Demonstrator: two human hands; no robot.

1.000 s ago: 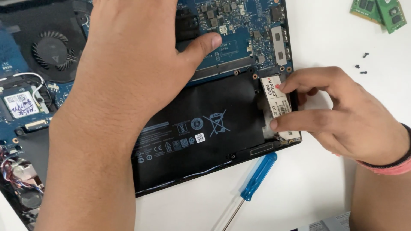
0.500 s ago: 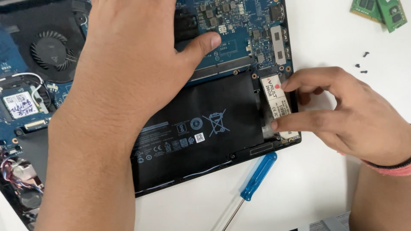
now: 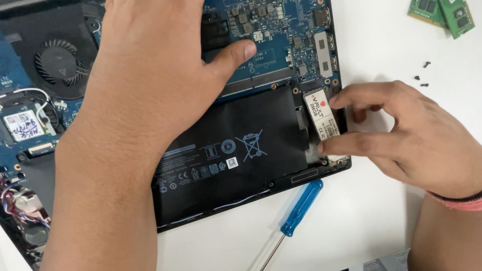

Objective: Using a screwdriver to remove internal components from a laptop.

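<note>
An opened laptop [image 3: 281, 45] lies bottom up, showing its blue circuit board and a flat black battery [image 3: 241, 160]. My left hand [image 3: 150, 75] rests flat on the laptop's middle, thumb stretched onto the board. My right hand [image 3: 401, 135] pinches a small white-labelled storage card [image 3: 322, 114] between thumb and forefinger at the laptop's right edge, beside the battery. The card sits slightly tilted in its slot area.
A blue-handled screwdriver [image 3: 296, 213] lies on the white table below the laptop. Two green memory modules [image 3: 444, 12] sit at the top right, with small black screws [image 3: 422, 78] nearby. A cooling fan [image 3: 57, 62] is at the laptop's upper left.
My right hand's fingers have shifted slightly along the storage card, which sits a little lower. My left hand stays put.
</note>
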